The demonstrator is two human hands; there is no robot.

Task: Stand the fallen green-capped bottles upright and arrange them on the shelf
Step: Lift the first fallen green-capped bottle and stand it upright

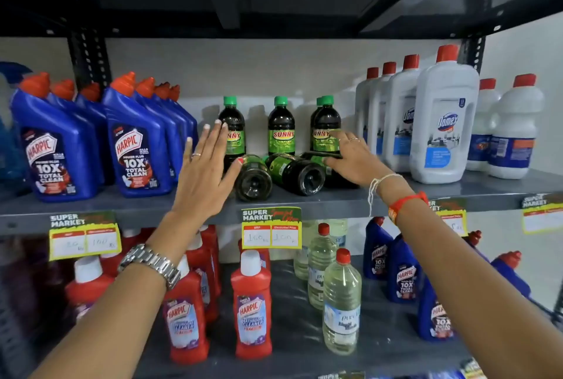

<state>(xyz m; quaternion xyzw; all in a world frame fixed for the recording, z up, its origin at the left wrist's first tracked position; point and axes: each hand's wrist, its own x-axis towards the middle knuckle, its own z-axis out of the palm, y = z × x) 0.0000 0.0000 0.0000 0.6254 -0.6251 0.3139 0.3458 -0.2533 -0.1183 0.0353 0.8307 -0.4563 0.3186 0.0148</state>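
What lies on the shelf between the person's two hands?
In the head view, fallen dark bottles lie on their sides between the left hand and right hand, bases toward the camera; the right hand rests on one.

Supermarket aisle, grey metal shelf (304, 205), "Super Market" price tags (271, 228), rows of cleaner bottles (138, 147)

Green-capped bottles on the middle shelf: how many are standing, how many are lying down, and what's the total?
Standing green-capped bottles: 4 (one mostly hidden behind another)
Fallen green-capped bottles: 3 (one partly under the right hand)
Total: 7
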